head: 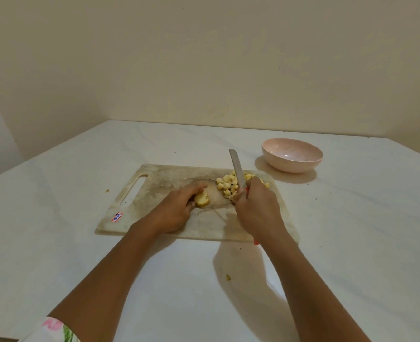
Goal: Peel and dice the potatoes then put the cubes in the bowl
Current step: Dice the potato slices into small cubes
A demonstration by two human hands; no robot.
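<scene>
Gripping the knife [237, 169] handle, right hand [258, 208] is holding the blade raised, tip pointing away; left hand [176, 211] is curling round one potato piece [202, 199] mid cutting board [154, 183]. Risk — fingertips are sitting near the cut line, the piece could be slipping. Counting: one knife, one cutting board, one pile of cubes [228, 186] beyond, too many to tally — one bowl [292, 157] farthest, looking empty.

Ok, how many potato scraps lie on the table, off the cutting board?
2: one scrap left of the cutting board, another on its near side; others may be hidden.
</scene>
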